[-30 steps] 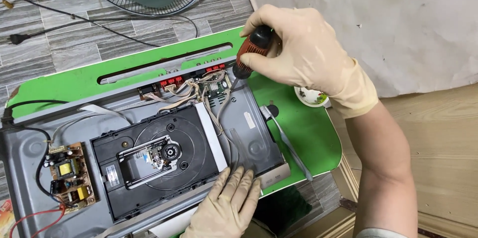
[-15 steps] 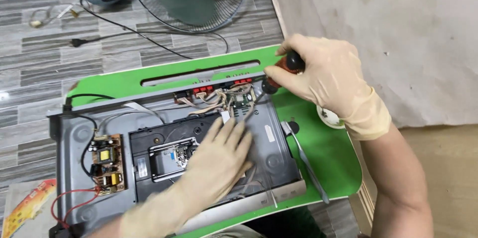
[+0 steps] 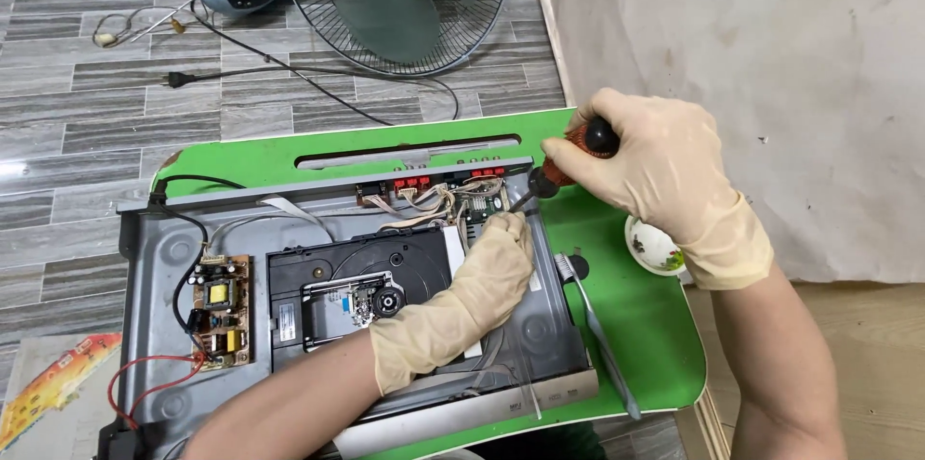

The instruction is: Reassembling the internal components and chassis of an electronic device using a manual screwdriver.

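Since a second ago, my gloved left hand point(image 3: 491, 272) has crossed the grey opened disc player point(image 3: 154, 258), lying flat, open. My right hand point(image 3: 660, 166) grips the red-and-black-handled screwdriver point(image 3: 564, 161), its axis slanting, tip pointing down-left at the small circuit board point(image 3: 479, 208).

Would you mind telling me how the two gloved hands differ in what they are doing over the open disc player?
The right hand is closed in a grip around a screwdriver with a red and black handle, tip angled down at the circuit board. The left hand holds nothing and lies flat on the player's chassis, fingertips by that board. Both wear cream rubber gloves.
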